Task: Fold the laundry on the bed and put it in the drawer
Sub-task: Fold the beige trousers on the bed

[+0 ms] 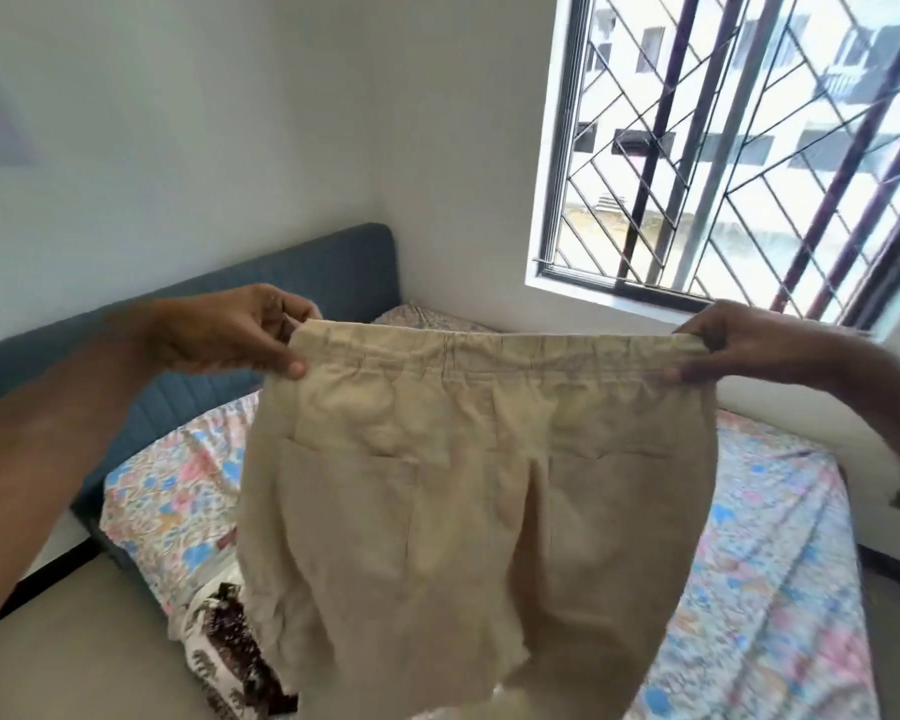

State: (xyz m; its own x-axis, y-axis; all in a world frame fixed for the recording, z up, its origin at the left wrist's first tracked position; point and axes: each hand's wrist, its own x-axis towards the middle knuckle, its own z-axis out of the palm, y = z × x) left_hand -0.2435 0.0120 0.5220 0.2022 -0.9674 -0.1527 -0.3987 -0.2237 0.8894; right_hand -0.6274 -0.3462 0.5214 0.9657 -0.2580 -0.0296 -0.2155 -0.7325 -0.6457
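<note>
Hanging in the air above the bed [780, 589], beige shorts [468, 501] are stretched wide by their waistband. The left hand [230, 330] pinches one waistband corner, the right hand [739, 345] pinches the other, and the two hands are well apart. A brown-and-white patterned garment [224, 652] lies on the floral sheet below the shorts. Behind are a blue headboard [292, 283] and a barred window [739, 148].
</note>
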